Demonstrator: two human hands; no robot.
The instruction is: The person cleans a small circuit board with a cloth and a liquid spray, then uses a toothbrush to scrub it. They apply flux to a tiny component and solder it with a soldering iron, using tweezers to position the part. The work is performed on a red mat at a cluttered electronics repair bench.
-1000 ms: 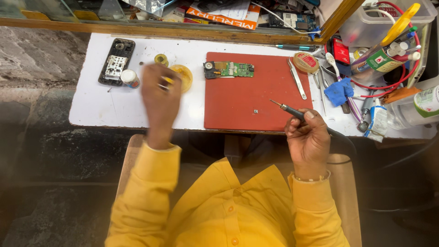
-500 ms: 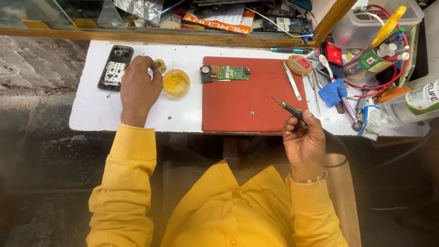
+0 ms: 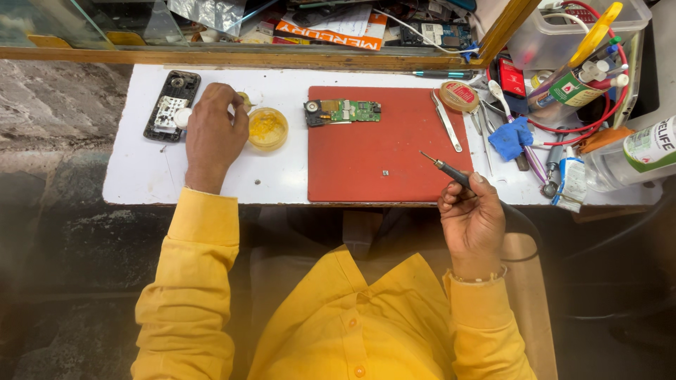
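Note:
My left hand [image 3: 211, 134] lies on the white bench top with its fingers curled, and the fingertips pinch a small round yellow tin [image 3: 243, 98]. An open yellow tub of paste [image 3: 267, 129] stands just right of that hand, and an opened black phone body [image 3: 171, 105] lies just left of it. My right hand [image 3: 473, 218] holds a thin black pen-shaped iron [image 3: 445, 168] at the near edge of the red mat [image 3: 384, 158], with its tip pointing up and to the left. A green circuit board [image 3: 343, 111] lies at the mat's far left corner, apart from both hands.
Metal tweezers [image 3: 446, 121] and a round tape roll [image 3: 459, 96] lie at the mat's right edge. A blue cloth [image 3: 510, 137], cables, a clear plastic box [image 3: 563, 32] and a bottle [image 3: 634, 151] crowd the right end. A wooden rail [image 3: 246, 58] runs along the back.
My left hand has moved left from above the yellow tub, down onto the bench beside the phone body and small tin. My right hand with the iron has stayed almost still.

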